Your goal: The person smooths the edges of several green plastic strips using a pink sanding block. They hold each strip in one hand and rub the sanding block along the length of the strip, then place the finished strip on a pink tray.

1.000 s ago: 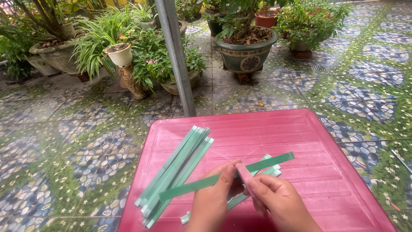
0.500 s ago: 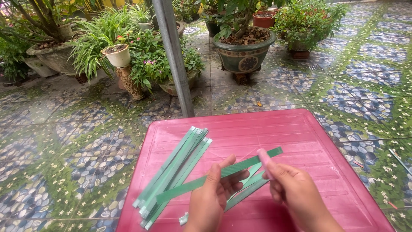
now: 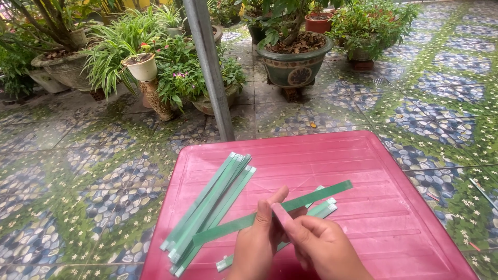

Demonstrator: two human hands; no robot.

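Observation:
My left hand point(image 3: 258, 241) and my right hand point(image 3: 317, 245) meet over the near part of a red plastic table point(image 3: 311, 155). Between their fingers they pinch one long green strip point(image 3: 324, 194), which runs from lower left to upper right just above the table. Under the hands lie two or three more green strips point(image 3: 324, 209), partly hidden. A pile of several long green strips point(image 3: 210, 207) rests on the table to the left of my left hand, slanted the same way.
A grey metal pole point(image 3: 207, 67) rises just behind the table's far edge. Potted plants point(image 3: 293, 57) and a white pot point(image 3: 141, 66) stand beyond it on a patterned pebble-tile floor point(image 3: 78, 181) that surrounds the table.
My hands drew apart half a second ago and have now come back together on the strip. The strip's right end has shifted slightly to the right.

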